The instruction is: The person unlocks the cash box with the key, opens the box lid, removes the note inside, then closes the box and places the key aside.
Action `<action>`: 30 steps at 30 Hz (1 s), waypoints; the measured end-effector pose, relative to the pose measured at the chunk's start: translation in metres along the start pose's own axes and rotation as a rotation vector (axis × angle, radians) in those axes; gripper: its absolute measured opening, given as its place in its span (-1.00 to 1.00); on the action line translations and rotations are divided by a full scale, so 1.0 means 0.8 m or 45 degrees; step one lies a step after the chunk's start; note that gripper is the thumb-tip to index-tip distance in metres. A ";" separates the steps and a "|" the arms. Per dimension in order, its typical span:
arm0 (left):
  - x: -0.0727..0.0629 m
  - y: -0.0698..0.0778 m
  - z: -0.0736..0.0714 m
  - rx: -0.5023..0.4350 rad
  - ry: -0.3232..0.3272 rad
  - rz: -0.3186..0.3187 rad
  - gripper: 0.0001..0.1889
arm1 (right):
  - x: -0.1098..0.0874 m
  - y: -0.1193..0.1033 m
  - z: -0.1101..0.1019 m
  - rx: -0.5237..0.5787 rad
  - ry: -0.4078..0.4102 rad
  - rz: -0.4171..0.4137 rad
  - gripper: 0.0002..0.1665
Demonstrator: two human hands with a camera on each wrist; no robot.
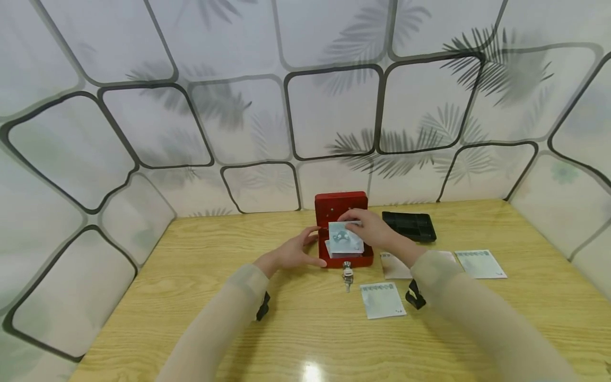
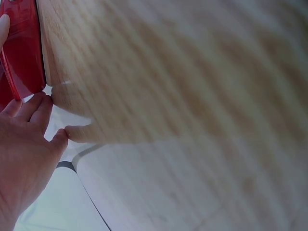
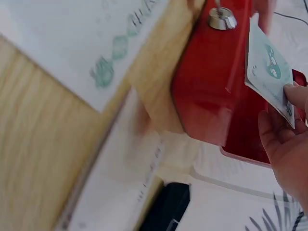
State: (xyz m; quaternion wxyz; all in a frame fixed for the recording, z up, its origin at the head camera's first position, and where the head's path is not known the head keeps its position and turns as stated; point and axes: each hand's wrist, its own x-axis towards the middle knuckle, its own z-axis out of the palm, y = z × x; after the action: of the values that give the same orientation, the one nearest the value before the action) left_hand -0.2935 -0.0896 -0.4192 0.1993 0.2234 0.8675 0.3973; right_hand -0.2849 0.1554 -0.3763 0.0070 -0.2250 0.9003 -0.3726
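Note:
A red metal cash box stands open on the wooden table, its lid raised at the back. My left hand holds the box's left side, thumb at the front corner and fingertips at the rear; in the left wrist view those fingertips meet the box's red corner. My right hand pinches a small notepad with a green cartoon print, thumb on top and fingers beneath, tilted over the box. More white paper shows under it. Keys hang from the lock at the front.
Behind the right arm sits a black compartment tray. Printed notepads lie on the table: one in front of the box, one at far right, and a pinkish one partly under the right forearm. A patterned wall covering rises behind.

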 end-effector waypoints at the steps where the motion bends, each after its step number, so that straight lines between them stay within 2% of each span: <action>1: 0.000 0.000 0.000 -0.001 0.000 -0.001 -0.03 | -0.001 -0.001 -0.004 -0.006 0.009 -0.007 -0.75; 10: 0.002 -0.001 0.001 0.004 0.007 -0.012 -0.02 | -0.024 0.003 -0.033 -0.012 0.064 -0.061 -0.77; 22: 0.003 0.000 0.001 0.026 0.004 0.004 -0.01 | -0.082 0.029 -0.068 -0.082 0.136 -0.111 -0.78; 30: 0.004 -0.001 0.001 0.015 0.002 0.004 -0.01 | -0.122 0.042 -0.087 -0.070 0.093 -0.097 -0.78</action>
State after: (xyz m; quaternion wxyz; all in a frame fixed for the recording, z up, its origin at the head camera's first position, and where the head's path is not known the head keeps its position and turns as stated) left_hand -0.2961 -0.0880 -0.4208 0.1965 0.2256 0.8697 0.3926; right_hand -0.2230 0.2627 -0.3638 -0.0465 -0.2454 0.9006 -0.3556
